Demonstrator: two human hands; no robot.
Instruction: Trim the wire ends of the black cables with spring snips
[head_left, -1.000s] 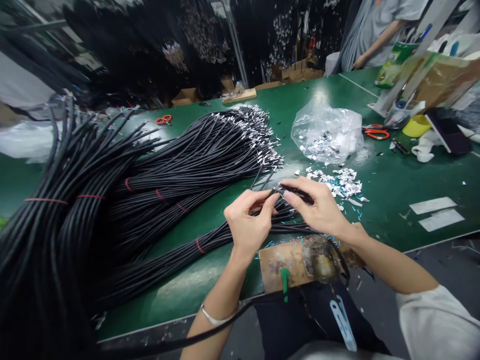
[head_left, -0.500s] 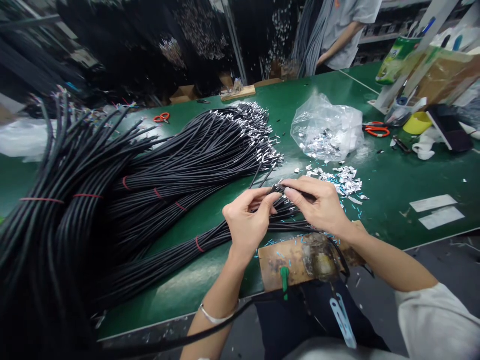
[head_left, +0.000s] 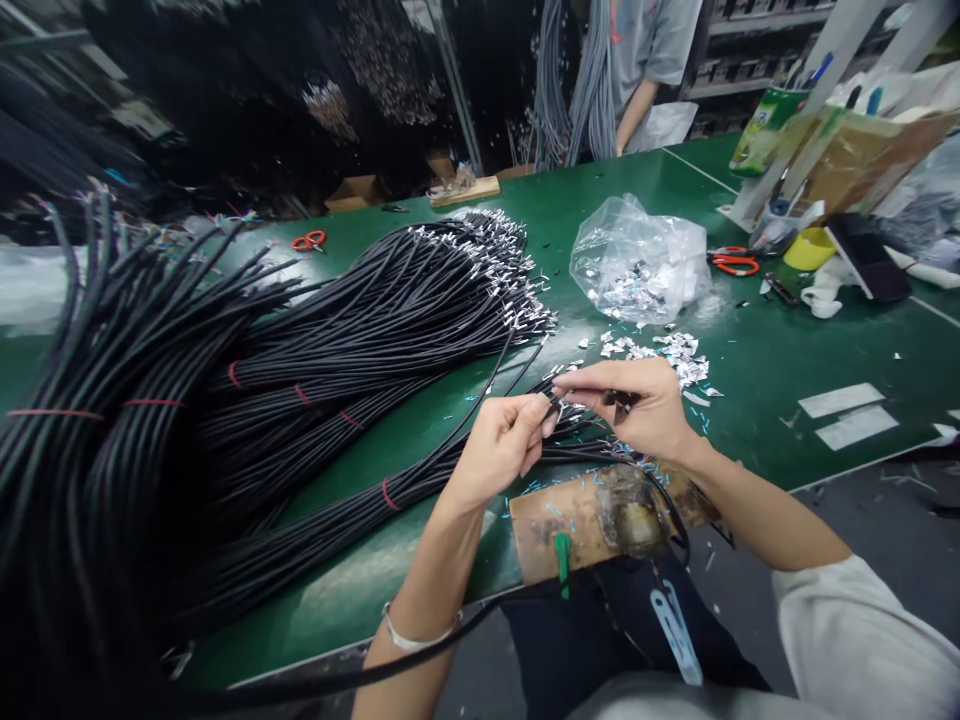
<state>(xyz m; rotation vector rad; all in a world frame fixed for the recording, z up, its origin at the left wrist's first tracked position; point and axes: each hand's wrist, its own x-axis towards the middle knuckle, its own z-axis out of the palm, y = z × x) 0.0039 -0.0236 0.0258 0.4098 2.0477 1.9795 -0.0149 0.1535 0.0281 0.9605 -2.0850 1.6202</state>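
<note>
My left hand (head_left: 496,448) pinches the end of a black cable (head_left: 553,399) between thumb and fingers. Close against that end are the fingertips of my right hand (head_left: 651,408). A small dark tool (head_left: 621,402) sits in the curled fingers of the right hand; its kind is partly hidden. Under both hands runs a bundle of black cables (head_left: 427,472), bound with a red tie (head_left: 390,494). Its stripped ends lie among blue scraps (head_left: 645,466). Below the hands, a stained wooden block (head_left: 540,530) with a metal piece sits at the table edge.
Larger bundles of black cables (head_left: 390,300) fill the left side. A clear plastic bag (head_left: 637,255) of scraps, a pile of foil scraps (head_left: 679,355), orange-handled scissors (head_left: 735,262) and white strips (head_left: 855,415) lie to the right. Across the green table (head_left: 765,350) stands another person (head_left: 652,60).
My right hand has turned, its index finger now reaching over the cable end and the dark tool tucked lower in the fingers. The left hand has lowered slightly. The view has shifted a little.
</note>
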